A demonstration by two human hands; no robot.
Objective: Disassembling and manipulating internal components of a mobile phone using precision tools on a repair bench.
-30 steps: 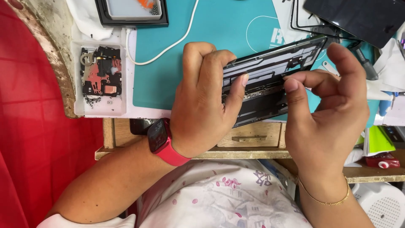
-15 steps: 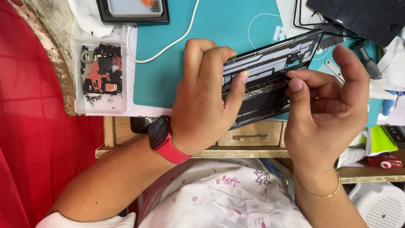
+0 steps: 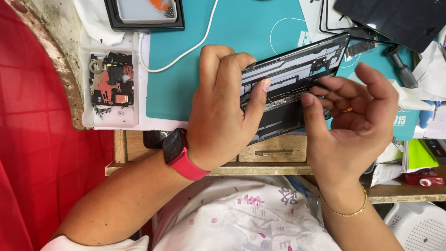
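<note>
Your left hand [image 3: 223, 104] holds the opened black phone chassis [image 3: 292, 76] as it did a second ago: fingers curled over the near long edge, thumb pressed flat on the exposed inner face, the frame tilted up off the teal work mat [image 3: 232, 28] at the front of the bench. The change is on the right. Your right hand [image 3: 353, 121] was laid over the chassis's right end, thumb and fingers pinching at its lower edge; now it has rolled palm-up and loosened, fingers spread and half open, gripping nothing that can be seen. Only the thumb tip and one or two fingertips touch the lower middle of the frame, near the narrow connector strip. Whether a small part sits between those fingertips is too fine to tell. The chassis has also swung a little, its far corner now reaching toward the black glass panel [image 3: 395, 18] at the top right. Judged from this, the pinch at the frame's end is over and the right hand is working by fingertip on the inner parts, while the left alone carries the weight. Off to the left, the white plastic parts tray [image 3: 86, 93] with the removed black and copper circuit board [image 3: 114, 79] lies apart, untouched, a white cable [image 3: 186, 51] running past it. A black-handled screwdriver [image 3: 400, 67] rests just beyond your right fingers.
</note>
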